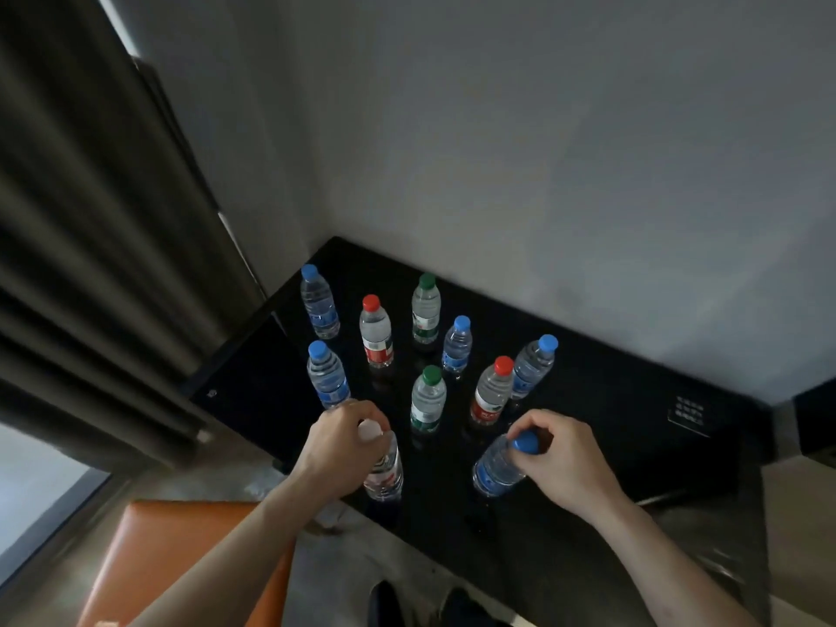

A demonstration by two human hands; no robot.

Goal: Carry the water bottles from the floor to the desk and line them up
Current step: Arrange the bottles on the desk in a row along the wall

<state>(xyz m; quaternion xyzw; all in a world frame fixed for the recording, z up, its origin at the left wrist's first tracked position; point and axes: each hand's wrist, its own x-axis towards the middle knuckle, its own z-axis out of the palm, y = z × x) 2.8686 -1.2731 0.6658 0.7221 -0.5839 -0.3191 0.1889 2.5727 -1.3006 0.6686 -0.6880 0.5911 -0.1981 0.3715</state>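
Several water bottles stand on the black desk (588, 436). My left hand (344, 450) grips the neck of a white-capped bottle (384, 472) standing near the desk's front edge. My right hand (556, 459) holds the top of a blue-capped bottle (497, 468), which leans to the right. Behind them stand a green-capped bottle (427, 400), a red-capped bottle (491, 393) and a blue-capped bottle (534, 366). Further back are a blue-capped bottle (457, 343), a green-capped bottle (425, 310), a red-capped bottle (375, 332) and two blue-capped bottles (319, 303) (328, 375) at the left.
An orange chair seat (181, 558) sits below the desk's left front. Dark curtains (90, 264) hang at the left and a grey wall (543, 151) backs the desk. A small card with white print (690, 414) lies on the desk at the right.
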